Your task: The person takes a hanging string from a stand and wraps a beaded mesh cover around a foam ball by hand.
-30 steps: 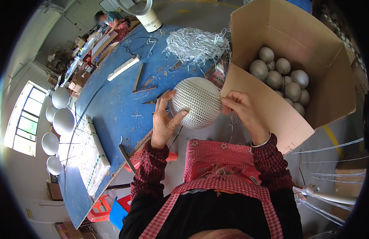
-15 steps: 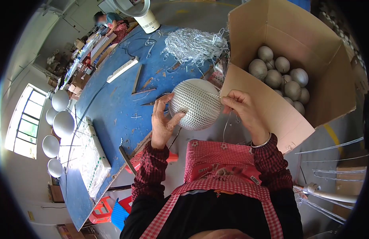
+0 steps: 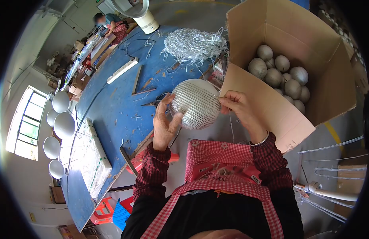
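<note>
A round ball [image 3: 197,109] covered in rows of silvery bead-like trim is held up over the table's near edge; its top shows a smooth pale patch. My left hand [image 3: 165,126] grips the ball's left side, thumb on its front and fingers behind. At the right side, my right hand [image 3: 241,108] pinches a thin silvery strand of trim against the ball, finger and thumb closed. A loose end of the strand [image 3: 231,124] dangles below that hand. Behind my left fingers lies a dark-handled tool [image 3: 154,103], partly hidden.
To the right stands an open cardboard box [image 3: 268,109] with several covered balls [image 3: 273,78]. A heap of silvery strands [image 3: 194,44], a power strip [image 3: 122,70] and a metal angle piece [image 3: 137,79] lie on the blue table [image 3: 113,103]. Pale domes [image 3: 64,124] stand left. Another person [image 3: 115,26] sits far back.
My right hand has drawn slightly left, closer against the ball, and the strand between them is shorter. The dangling end has swung a little right. My left hand still holds the ball.
</note>
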`<state>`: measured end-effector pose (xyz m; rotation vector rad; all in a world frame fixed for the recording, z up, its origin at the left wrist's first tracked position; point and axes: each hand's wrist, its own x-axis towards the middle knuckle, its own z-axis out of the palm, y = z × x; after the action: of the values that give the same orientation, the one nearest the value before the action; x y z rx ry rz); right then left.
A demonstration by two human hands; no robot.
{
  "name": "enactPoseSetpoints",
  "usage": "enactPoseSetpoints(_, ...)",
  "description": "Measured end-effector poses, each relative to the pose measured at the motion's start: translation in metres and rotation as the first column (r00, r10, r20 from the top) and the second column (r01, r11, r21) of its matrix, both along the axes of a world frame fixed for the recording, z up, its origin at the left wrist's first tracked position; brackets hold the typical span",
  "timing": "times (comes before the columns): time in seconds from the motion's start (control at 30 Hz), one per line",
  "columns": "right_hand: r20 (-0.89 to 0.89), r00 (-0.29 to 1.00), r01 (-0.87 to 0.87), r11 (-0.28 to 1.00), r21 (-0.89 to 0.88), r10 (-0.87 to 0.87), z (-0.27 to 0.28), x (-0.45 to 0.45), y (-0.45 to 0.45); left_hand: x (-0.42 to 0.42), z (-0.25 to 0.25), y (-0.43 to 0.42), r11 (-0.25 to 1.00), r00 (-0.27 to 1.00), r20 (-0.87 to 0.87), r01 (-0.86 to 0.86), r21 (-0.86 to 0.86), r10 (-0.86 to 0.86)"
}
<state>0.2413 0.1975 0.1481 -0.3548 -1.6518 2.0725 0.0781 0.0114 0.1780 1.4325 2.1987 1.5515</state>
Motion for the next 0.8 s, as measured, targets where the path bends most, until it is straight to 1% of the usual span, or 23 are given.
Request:
enactPoseSetpoints(0.03, -0.001, 1.0, -0.004, 1.0, 0.002, 0.004, 0.0, 0.0, -0.001, 0.0, 0.002, 0.001, 1.0, 0.993, -0.115, -0.014, -0.001, 0.014)
enactPoseSetpoints(0.1, 0.0, 1.0, -0.01, 1.0, 0.001, 0.01, 0.0, 0.0, -0.002, 0.001, 0.003, 0.001, 0.999, 0.94, -0.338, -0.044, 0.0, 0.041)
enactPoseSetpoints(0.13, -0.001, 1.0, -0.011, 1.0, 0.0, 0.011, 0.0, 0.0, -0.001, 0.001, 0.003, 0.001, 0.999, 0.941, -0.337, -0.044, -0.001, 0.041)
enactPoseSetpoints(0.23, 0.001, 1.0, -0.009, 1.0, -0.006, 0.009, -0.001, 0.001, -0.001, 0.003, 0.003, 0.0, 0.998, 1.0, -0.021, -0.019, -0.065, 0.018)
enactPoseSetpoints(0.27, -0.003, 1.0, -0.01, 1.0, -0.01, 0.01, 0.0, 0.001, -0.001, 0.004, 0.003, 0.0, 0.997, 1.0, -0.019, -0.019, -0.068, 0.018)
enactPoseSetpoints(0.37, -0.011, 1.0, -0.01, 1.0, -0.012, 0.01, 0.002, 0.0, -0.001, 0.006, 0.004, 0.0, 0.999, 0.997, 0.067, 0.025, 0.039, -0.027)
enactPoseSetpoints(0.53, -0.048, 0.998, -0.052, 0.998, -0.017, 0.052, 0.003, 0.002, -0.011, 0.009, 0.0, -0.018, 0.999, 0.999, 0.036, 0.041, 0.014, -0.041)
enactPoseSetpoints(0.63, -0.044, 0.994, -0.105, 0.993, -0.045, 0.103, 0.001, 0.009, -0.026, 0.023, -0.012, -0.039, 0.994, 0.998, 0.06, -0.005, 0.107, -0.001)
enactPoseSetpoints(0.67, -0.039, 0.992, -0.121, 0.99, -0.072, 0.118, -0.003, 0.013, -0.035, 0.028, -0.017, -0.049, 0.996, 0.997, 0.079, -0.019, 0.084, 0.012)
enactPoseSetpoints(0.73, -0.024, 0.987, -0.163, 0.979, -0.125, 0.161, -0.007, 0.021, -0.049, 0.042, -0.026, -0.068, 0.996, 0.995, 0.063, -0.077, 0.048, 0.074)
enactPoseSetpoints(0.8, 0.019, 0.978, -0.202, 0.963, -0.18, 0.209, -0.007, 0.028, -0.05, 0.069, -0.021, -0.075, 0.988, 0.982, 0.104, -0.155, -0.008, 0.155)
